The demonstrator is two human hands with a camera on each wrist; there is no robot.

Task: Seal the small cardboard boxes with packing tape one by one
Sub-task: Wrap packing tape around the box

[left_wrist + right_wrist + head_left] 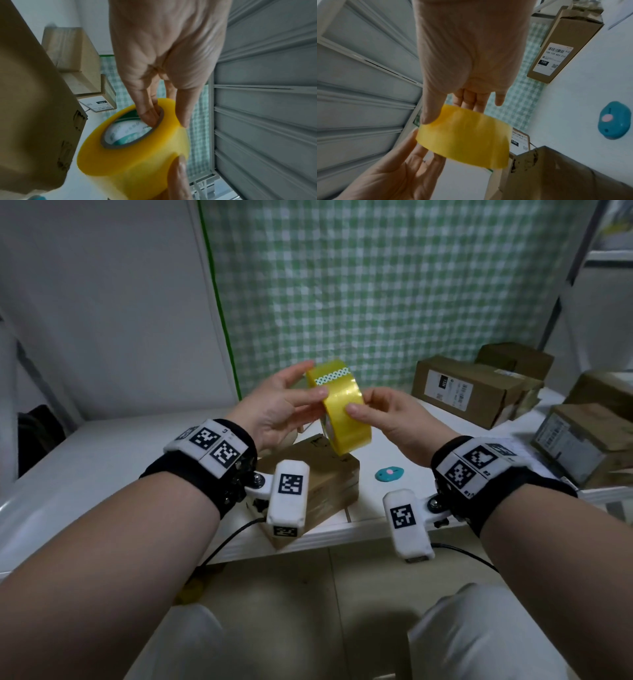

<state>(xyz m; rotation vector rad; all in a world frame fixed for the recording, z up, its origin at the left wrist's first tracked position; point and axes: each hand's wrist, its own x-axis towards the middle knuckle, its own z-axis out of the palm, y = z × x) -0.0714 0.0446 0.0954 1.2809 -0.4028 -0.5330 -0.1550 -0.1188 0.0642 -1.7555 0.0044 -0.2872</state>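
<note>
So we've got the yellow tape roll [337, 412] up in the air between both hands, right above the small cardboard box [318, 484] sitting at the tabletop [404, 501] edge. Our left hand [274, 412] grips it with fingers hooked into the core and thumb on the outer face. Our right hand [387, 419] pinches the roll's outer face too, thumb on the near side. A little teal cutter [389, 474] lies just right of that box, more boxes [469, 390] behind it.
</note>
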